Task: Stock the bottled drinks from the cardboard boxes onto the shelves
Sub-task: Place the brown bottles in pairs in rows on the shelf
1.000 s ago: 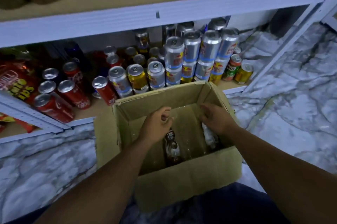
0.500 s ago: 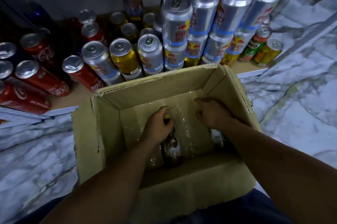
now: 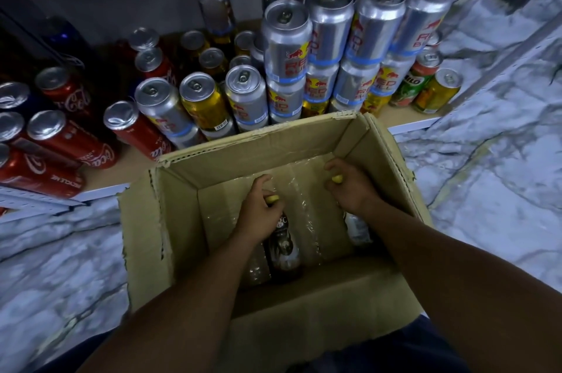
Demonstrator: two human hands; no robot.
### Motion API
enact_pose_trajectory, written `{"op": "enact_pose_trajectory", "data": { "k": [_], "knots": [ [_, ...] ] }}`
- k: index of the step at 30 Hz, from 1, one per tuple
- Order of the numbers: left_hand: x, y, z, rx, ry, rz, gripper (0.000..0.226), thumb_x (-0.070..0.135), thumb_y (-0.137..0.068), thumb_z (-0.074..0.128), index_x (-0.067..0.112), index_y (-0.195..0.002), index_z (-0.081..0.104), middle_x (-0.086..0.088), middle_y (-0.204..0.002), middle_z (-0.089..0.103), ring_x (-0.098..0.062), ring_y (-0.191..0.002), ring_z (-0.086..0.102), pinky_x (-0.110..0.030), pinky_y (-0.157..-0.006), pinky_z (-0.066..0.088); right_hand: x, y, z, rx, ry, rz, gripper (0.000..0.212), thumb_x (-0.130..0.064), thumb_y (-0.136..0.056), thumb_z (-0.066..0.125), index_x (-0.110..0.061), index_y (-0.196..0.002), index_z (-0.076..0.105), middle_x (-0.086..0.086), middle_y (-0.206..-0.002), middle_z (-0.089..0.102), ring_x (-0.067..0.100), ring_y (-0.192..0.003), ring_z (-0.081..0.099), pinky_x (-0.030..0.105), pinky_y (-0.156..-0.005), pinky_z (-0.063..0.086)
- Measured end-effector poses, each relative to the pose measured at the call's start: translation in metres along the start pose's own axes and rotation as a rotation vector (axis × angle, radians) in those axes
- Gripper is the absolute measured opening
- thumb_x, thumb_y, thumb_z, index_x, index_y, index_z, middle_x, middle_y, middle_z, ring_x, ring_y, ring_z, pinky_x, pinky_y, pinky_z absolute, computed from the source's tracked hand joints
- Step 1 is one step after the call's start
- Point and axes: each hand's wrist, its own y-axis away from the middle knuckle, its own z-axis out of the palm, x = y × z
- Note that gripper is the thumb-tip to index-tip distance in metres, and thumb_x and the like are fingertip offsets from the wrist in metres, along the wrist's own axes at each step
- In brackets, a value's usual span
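Note:
An open cardboard box (image 3: pixel 170 220) sits on the floor in front of the lowest shelf (image 3: pixel 404 126). Both my hands are down inside it. My left hand (image 3: pixel 258 208) grips the yellow-capped neck of a dark brown bottle (image 3: pixel 284 248) that stands upright in the box. My right hand (image 3: pixel 349 187) grips the yellow cap of a second bottle (image 3: pixel 359 228), whose pale label shows below my wrist. Loose clear plastic wrap (image 3: pixel 307 214) lies between the two bottles.
The lowest shelf holds stacked silver Red Bull cans (image 3: pixel 286 47), gold cans (image 3: pixel 203 99), red Coca-Cola cans (image 3: pixel 67 141) lying on their sides at left, and a green Milo can (image 3: pixel 416 80) at right. Marble-patterned floor (image 3: pixel 492 190) surrounds the box. A grey shelf upright (image 3: pixel 501 53) slants at right.
The view has dropped and closed in on the box, so the upper shelf is out of frame. Both hands went deeper into the box and closed round the bottle tops.

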Motion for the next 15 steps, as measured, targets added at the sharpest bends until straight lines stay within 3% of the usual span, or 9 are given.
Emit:
{"op": "enact_pose_trajectory", "data": {
  "k": [4,7,11,15],
  "knots": [
    [0.008,0.009,0.006,-0.027,0.041,-0.011,0.057,0.009,-0.099,0.060,0.033,-0.146,0.039,0.003,-0.110,0.056,-0.013,-0.079,0.060,-0.013,-0.054,0.045,-0.003,0.006,0.000,-0.031,-0.088,0.016,0.027,-0.012,-0.093,0.069,-0.029,-0.113,0.063,0.004,-0.118,0.062,0.025,-0.095,0.061,0.031,-0.076,0.053],
    [0.015,0.020,0.007,-0.010,0.054,-0.006,0.054,0.013,-0.100,0.060,0.037,-0.144,0.039,-0.002,-0.102,0.061,-0.013,-0.070,0.058,-0.015,-0.052,0.045,-0.010,0.019,-0.003,-0.038,-0.101,-0.008,0.027,-0.015,-0.094,0.068,-0.031,-0.115,0.064,0.000,-0.108,0.062,0.013,-0.079,0.056,0.022,-0.062,0.042],
    [0.035,0.044,0.004,-0.025,0.063,0.016,0.050,0.015,-0.102,0.054,0.043,-0.139,0.037,-0.007,-0.088,0.060,-0.011,-0.056,0.050,-0.022,-0.047,0.042,-0.024,0.047,-0.013,0.052,-0.027,-0.097,0.028,-0.018,-0.094,0.068,-0.035,-0.116,0.065,-0.005,-0.107,0.066,0.015,-0.083,0.064,0.028,-0.067,0.052],
    [0.065,0.072,-0.009,0.064,0.107,0.087,0.048,0.013,-0.099,0.057,0.039,-0.135,0.040,-0.009,-0.089,0.060,-0.008,-0.054,0.050,-0.018,-0.044,0.039,-0.046,0.078,-0.030,0.160,-0.109,-0.154,0.028,-0.017,-0.094,0.068,-0.040,-0.110,0.065,-0.006,-0.090,0.070,0.008,-0.068,0.065,0.023,-0.055,0.051]
  ]
}}
